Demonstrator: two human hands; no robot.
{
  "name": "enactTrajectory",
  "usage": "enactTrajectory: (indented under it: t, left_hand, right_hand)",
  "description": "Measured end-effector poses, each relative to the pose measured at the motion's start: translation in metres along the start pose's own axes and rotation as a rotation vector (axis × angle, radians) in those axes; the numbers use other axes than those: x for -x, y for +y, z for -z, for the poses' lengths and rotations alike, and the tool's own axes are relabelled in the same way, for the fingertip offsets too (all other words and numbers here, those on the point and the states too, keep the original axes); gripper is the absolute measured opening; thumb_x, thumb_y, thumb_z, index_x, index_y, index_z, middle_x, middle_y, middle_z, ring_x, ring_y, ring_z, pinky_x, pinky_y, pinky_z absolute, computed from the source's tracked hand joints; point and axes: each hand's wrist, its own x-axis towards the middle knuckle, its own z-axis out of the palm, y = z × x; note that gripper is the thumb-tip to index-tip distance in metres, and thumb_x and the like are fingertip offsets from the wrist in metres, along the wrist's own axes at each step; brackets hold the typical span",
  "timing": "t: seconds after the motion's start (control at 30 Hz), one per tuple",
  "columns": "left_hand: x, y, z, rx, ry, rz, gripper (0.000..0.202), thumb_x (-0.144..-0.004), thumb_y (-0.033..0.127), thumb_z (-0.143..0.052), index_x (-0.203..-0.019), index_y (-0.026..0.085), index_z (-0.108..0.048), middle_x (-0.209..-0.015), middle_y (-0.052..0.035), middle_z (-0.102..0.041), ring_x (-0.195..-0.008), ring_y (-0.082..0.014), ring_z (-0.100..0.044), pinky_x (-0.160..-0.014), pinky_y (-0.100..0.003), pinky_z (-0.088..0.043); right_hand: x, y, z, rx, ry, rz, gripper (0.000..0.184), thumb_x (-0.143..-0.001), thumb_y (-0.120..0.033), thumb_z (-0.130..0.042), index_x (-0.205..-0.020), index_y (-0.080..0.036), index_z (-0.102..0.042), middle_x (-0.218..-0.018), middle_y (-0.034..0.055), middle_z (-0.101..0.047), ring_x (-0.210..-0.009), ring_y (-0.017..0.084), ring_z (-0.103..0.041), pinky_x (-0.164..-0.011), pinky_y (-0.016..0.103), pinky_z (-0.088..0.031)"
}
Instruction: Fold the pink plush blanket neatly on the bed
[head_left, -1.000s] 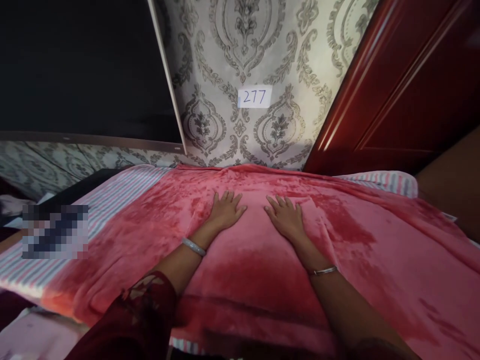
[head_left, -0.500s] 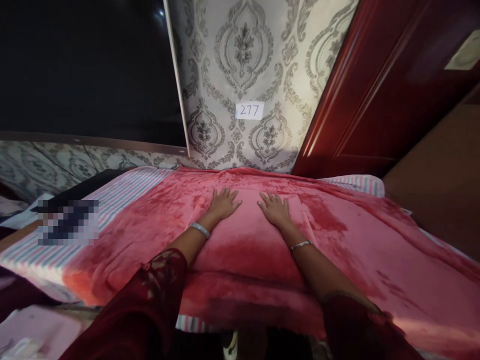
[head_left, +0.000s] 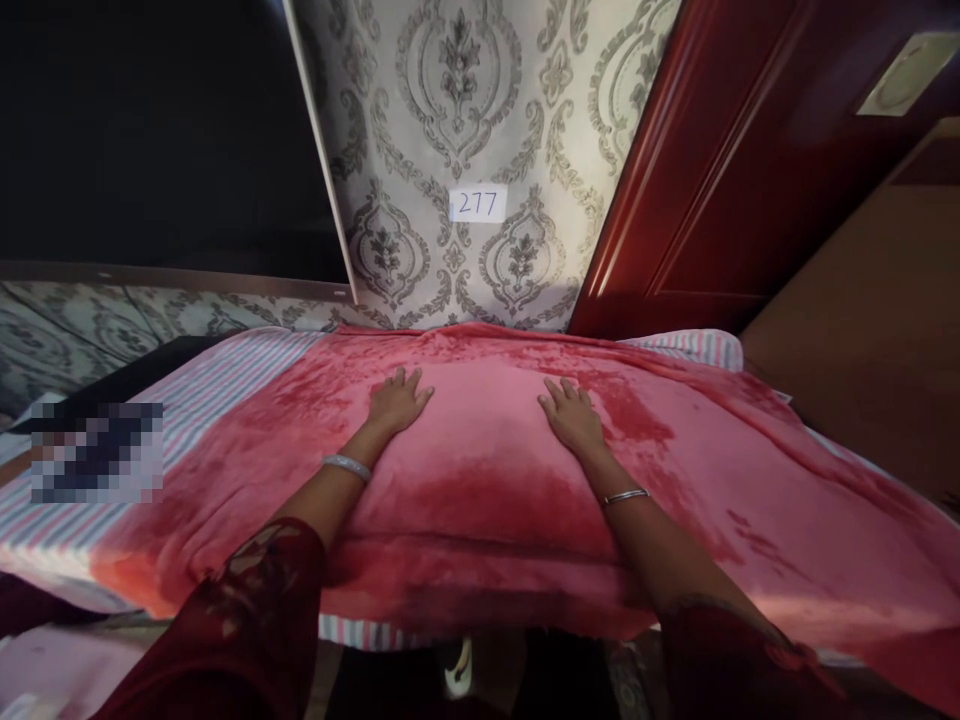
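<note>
A plush red and pink blanket [head_left: 465,430] lies spread over the table, its front edge hanging a little over the side. Flat on it, left of the middle, rests my left hand [head_left: 395,402], fingers apart and holding nothing. My right hand [head_left: 574,415] lies palm down on the blanket to the right, its fingers also spread and holding nothing. A smooth pink patch of the blanket shows between the two hands. Folds run along its back right side and near the front edge. Under the blanket, a striped cloth [head_left: 217,400] shows at the left, the back right and the front.
A large dark screen [head_left: 165,140] stands at the back left, close to the table. Patterned wallpaper with a paper label [head_left: 478,203] reading 277 is behind. To the right rises a dark red wooden door [head_left: 697,180]. A blurred-out item [head_left: 97,452] lies on the striped cloth.
My hands have slid apart over the blanket, the left one outward to the left and the right one to the right. Creases between them have smoothed out. The view has shifted slightly.
</note>
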Motion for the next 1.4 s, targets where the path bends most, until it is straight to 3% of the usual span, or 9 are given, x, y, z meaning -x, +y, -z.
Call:
enactTrajectory:
  t: [0.13, 0.27, 0.43, 0.53, 0.6, 0.73, 0.83, 1.0, 1.4]
  left_hand:
    - [0.000, 0.001, -0.004, -0.018, 0.024, -0.013, 0.069, -0.102, 0.059, -0.031, -0.160, 0.022, -0.036, -0.166, -0.0195, -0.031, -0.141, -0.0414, -0.045, -0.113, -0.056, -0.038]
    - [0.002, 0.001, -0.005, -0.016, 0.025, -0.006, 0.070, -0.102, 0.061, -0.030, -0.161, 0.024, -0.035, -0.168, -0.0184, -0.029, -0.144, -0.0409, -0.042, -0.113, -0.055, -0.038]
    - [-0.001, 0.012, 0.018, -0.062, -0.067, 0.024, 0.070, -0.102, 0.060, -0.033, -0.161, 0.023, -0.036, -0.168, -0.0196, -0.027, -0.151, -0.0440, -0.030, -0.118, -0.065, -0.026]
    - [0.014, 0.032, 0.035, -0.113, -0.030, -0.019, 0.069, -0.102, 0.058, -0.035, -0.158, 0.019, -0.041, -0.167, -0.0214, -0.029, -0.156, -0.0433, -0.018, -0.122, -0.067, -0.012]
    - [0.039, 0.047, 0.037, -0.092, 0.015, -0.117, 0.070, -0.102, 0.060, -0.034, -0.159, 0.020, -0.040, -0.169, -0.0192, -0.028, -0.157, -0.0408, -0.017, -0.123, -0.065, -0.010]
    - [0.105, 0.066, 0.013, -0.038, 0.025, -0.340, 0.071, -0.099, 0.067, -0.037, -0.160, 0.032, -0.038, -0.171, -0.0113, -0.026, -0.159, -0.0388, -0.012, -0.124, -0.065, -0.005]
    - [0.136, 0.067, -0.013, -0.035, 0.009, -0.343, 0.072, -0.098, 0.066, -0.041, -0.161, 0.033, -0.035, -0.172, -0.0109, -0.023, -0.159, -0.0413, -0.009, -0.123, -0.068, -0.002]
    - [0.138, 0.063, -0.029, -0.042, 0.030, -0.341, 0.070, -0.099, 0.064, -0.041, -0.161, 0.033, -0.036, -0.171, -0.0123, -0.023, -0.157, -0.0432, -0.014, -0.122, -0.072, -0.004]
    - [0.143, 0.063, -0.012, -0.076, 0.028, -0.351, 0.069, -0.100, 0.062, -0.041, -0.161, 0.030, -0.036, -0.171, -0.0136, -0.024, -0.157, -0.0405, -0.018, -0.122, -0.070, -0.015]
  right_hand:
    - [-0.001, 0.001, -0.005, -0.003, 0.022, 0.004, 0.058, -0.106, -0.048, -0.029, -0.159, -0.028, -0.042, -0.168, 0.0096, -0.031, -0.151, 0.038, -0.030, -0.117, 0.062, -0.034]
    - [-0.001, 0.005, -0.007, -0.023, 0.030, -0.003, 0.058, -0.106, -0.050, -0.028, -0.159, -0.030, -0.041, -0.168, 0.0092, -0.030, -0.151, 0.039, -0.029, -0.116, 0.064, -0.034]
    - [-0.003, -0.001, 0.012, -0.012, -0.078, -0.035, 0.058, -0.107, -0.050, -0.027, -0.161, -0.030, -0.037, -0.170, 0.0084, -0.027, -0.155, 0.038, -0.022, -0.118, 0.065, -0.028]
    - [0.011, -0.018, 0.030, 0.039, -0.097, -0.032, 0.060, -0.107, -0.051, -0.027, -0.162, -0.029, -0.035, -0.170, 0.0108, -0.025, -0.157, 0.039, -0.014, -0.120, 0.067, -0.020]
    - [0.033, -0.031, 0.033, 0.052, -0.053, 0.061, 0.061, -0.106, -0.055, -0.029, -0.163, -0.031, -0.034, -0.171, 0.0103, -0.023, -0.157, 0.040, -0.014, -0.121, 0.066, -0.019]
    - [0.094, -0.053, 0.017, 0.075, -0.078, 0.284, 0.064, -0.104, -0.062, -0.032, -0.163, -0.036, -0.032, -0.172, 0.0058, -0.020, -0.156, 0.040, -0.016, -0.121, 0.065, -0.020]
    - [0.123, -0.059, 0.002, 0.124, -0.093, 0.307, 0.063, -0.105, -0.060, -0.033, -0.163, -0.036, -0.030, -0.172, 0.0041, -0.019, -0.157, 0.039, -0.014, -0.122, 0.064, -0.017]
    - [0.128, -0.058, -0.008, 0.165, -0.035, 0.302, 0.061, -0.105, -0.056, -0.035, -0.162, -0.034, -0.035, -0.171, 0.0047, -0.022, -0.157, 0.039, -0.015, -0.122, 0.065, -0.016]
    - [0.127, -0.055, 0.001, 0.140, -0.038, 0.324, 0.059, -0.106, -0.054, -0.038, -0.161, -0.032, -0.037, -0.169, 0.0079, -0.027, -0.155, 0.037, -0.023, -0.120, 0.063, -0.024]
